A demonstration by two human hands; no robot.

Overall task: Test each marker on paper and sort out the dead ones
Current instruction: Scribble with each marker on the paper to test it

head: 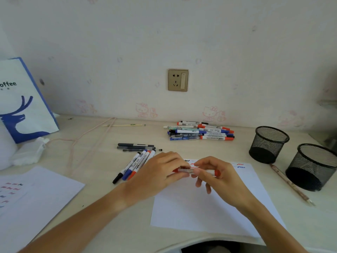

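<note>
Two hands are meeting over a white sheet (pixel 209 209) lying flat on the pale desk (pixel 102 136): the left hand (pixel 156 172) and right hand (pixel 217 174) are each curling fingers around one marker (pixel 186 170), holding it level just above the paper's far end. It is showing a slim white barrel with printed text and red at both ends, the left red end peeking from the left fingers, the right one poking past the right thumb. Red, blue and black squiggles are showing along the sheet's far edge. Left of the hands, three white markers (pixel 133 166) with black, blue and red caps are lying side by side, with three dark pens (pixel 136 147) just beyond them. A second sheet (pixel 36 201) with small scribbles is lying at the near left. To the right, two black wire-mesh cups (pixel 268 143) are standing round and upright, with a long thin pencil (pixel 290 183) lying by them. Farther back, a loose pile (pixel 200 131) of glossy markers and pens is sitting near the wall, beneath a gold socket (pixel 178 80). A white-and-blue paper bag (pixel 23 103) is standing at the far left.
</note>
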